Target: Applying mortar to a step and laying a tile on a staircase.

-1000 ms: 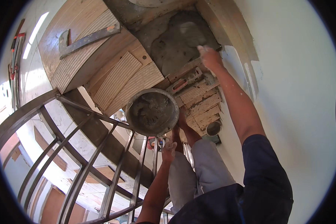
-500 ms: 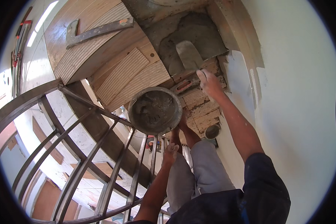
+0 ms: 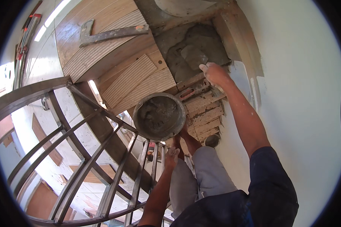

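Observation:
My right hand [image 3: 216, 75] is closed around the handle of a trowel [image 3: 194, 56], whose flat blade rests on or just above a bed of wet grey mortar [image 3: 212, 36] on the step. The blade is mortar-coloured and hard to tell from the bed. A round bucket [image 3: 139, 126] with grey mortar [image 3: 159, 112] inside stands below and to the left of that hand. Between them lies a second tool with a reddish handle slot [image 3: 187, 93], perhaps a float. My left hand [image 3: 172, 156] hangs curled beside my knee, near the railing, and no object shows in it.
A curved metal railing [image 3: 83, 155] runs along the left. Tiled steps [image 3: 113, 81] rise beside the mortar, bearing a loose ribbed tile piece [image 3: 136, 79] and an L-shaped square [image 3: 113, 35]. A pale wall [image 3: 291, 94] stands close on the right. A small dark container [image 3: 212, 140] sits near my legs.
The trowel blade has come down from a raised, visible face to lie low against the mortar. My right hand has shifted slightly right and turned. The view has moved a little; my left hand stays curled.

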Demonstrator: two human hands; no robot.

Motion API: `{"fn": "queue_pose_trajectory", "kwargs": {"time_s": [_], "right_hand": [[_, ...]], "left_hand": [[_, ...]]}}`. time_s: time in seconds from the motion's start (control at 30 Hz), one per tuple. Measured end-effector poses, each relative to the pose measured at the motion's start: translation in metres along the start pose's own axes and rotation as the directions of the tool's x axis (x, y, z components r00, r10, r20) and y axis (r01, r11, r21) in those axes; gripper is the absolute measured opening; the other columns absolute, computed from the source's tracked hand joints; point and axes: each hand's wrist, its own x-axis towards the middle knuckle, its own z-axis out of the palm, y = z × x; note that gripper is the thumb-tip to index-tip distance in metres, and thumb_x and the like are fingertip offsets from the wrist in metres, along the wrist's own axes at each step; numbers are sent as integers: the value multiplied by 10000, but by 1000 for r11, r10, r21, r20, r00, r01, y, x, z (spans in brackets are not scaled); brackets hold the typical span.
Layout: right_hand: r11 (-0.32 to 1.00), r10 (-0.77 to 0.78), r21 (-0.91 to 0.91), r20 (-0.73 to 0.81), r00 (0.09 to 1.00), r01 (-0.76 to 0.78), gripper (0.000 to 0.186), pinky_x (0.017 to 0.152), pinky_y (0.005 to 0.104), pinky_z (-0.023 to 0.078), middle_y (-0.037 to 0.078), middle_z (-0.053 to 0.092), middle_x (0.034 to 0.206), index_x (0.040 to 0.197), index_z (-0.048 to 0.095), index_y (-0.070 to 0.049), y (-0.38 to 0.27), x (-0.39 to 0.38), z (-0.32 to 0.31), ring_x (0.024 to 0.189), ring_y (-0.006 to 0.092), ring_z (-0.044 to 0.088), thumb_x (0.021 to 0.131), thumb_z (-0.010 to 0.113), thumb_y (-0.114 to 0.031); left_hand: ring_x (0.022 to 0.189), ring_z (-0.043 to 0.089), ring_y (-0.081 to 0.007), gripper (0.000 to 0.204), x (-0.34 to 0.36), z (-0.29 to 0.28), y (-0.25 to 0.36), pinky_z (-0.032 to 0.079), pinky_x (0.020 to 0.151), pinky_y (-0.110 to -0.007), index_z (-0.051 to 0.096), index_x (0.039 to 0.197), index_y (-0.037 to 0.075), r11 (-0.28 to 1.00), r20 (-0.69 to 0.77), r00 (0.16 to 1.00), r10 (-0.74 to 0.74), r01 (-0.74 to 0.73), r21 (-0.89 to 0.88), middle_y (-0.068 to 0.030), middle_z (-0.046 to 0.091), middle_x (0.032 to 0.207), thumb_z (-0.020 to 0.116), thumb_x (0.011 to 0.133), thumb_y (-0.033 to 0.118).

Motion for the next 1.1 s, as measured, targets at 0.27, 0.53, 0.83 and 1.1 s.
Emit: {"fn": "queue_pose_trajectory", "kwargs": {"time_s": [0.27, 0.53, 0.83, 1.1], "right_hand": [[962, -258, -196, -418, 871, 190, 387, 828, 568, 537, 274, 687, 1096, 1187, 464, -40, 3, -17, 54, 1004, 487, 667, 1012, 588, -362], [941, -260, -295, -317, 912, 166, 302, 788, 611, 526, 251, 675, 1084, 1132, 414, -58, 14, 25, 90, 919, 511, 666, 1022, 571, -291], [939, -280, -288, -321, 905, 188, 276, 753, 621, 505, 269, 698, 1027, 1145, 425, -64, 32, 49, 83, 884, 520, 667, 1015, 556, -269], [940, -287, -270, -305, 908, 206, 239, 804, 607, 532, 250, 704, 1042, 1143, 425, -52, -1, 38, 95, 903, 509, 681, 987, 539, -192]], "left_hand": [[1079, 700, -372, 299, -12, 4, 6, 574, 901, -408, 709, 1265, 186, 984, 14, 988, 153, -153, 92, -225, 672, 1201, 704, 966, 174], [1088, 711, -314, 582, -12, 3, 25, 550, 920, -375, 613, 1319, -48, 941, 83, 937, -339, 338, 30, -219, 705, 1221, 728, 961, 396], [1034, 708, -269, 633, 3, 1, 39, 533, 897, -341, 584, 1328, -82, 977, 77, 975, -210, 208, 37, -207, 732, 1129, 750, 951, 399], [1061, 706, -270, 599, -9, 9, -11, 536, 902, -341, 577, 1337, -87, 975, 32, 986, -165, 168, -144, -237, 717, 1178, 723, 975, 367]]}}
